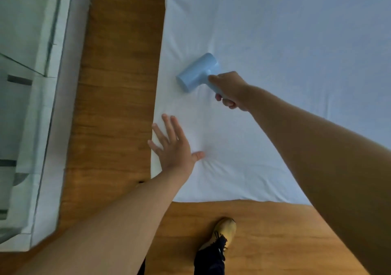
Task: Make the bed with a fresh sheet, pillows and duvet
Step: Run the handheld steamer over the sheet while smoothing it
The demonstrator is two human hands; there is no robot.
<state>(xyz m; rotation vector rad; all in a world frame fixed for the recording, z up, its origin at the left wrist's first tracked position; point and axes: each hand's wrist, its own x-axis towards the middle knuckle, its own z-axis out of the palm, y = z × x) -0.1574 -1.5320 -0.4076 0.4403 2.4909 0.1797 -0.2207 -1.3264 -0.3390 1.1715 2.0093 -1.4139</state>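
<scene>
A white sheet [275,52] covers the bed and fills the upper right of the head view, with small wrinkles near the corner. My right hand [229,89] grips the handle of a light blue handheld steamer [196,72], whose head rests against the sheet near the bed's left edge. My left hand [174,146] lies flat on the sheet with fingers spread, close to the corner, a short way nearer to me than the steamer. No pillows or duvet are in view.
A wooden floor [118,84] runs along the bed's left side and front. A white unit [31,105] stands on the left. My foot in a tan shoe [225,231] is planted by the bed's front edge.
</scene>
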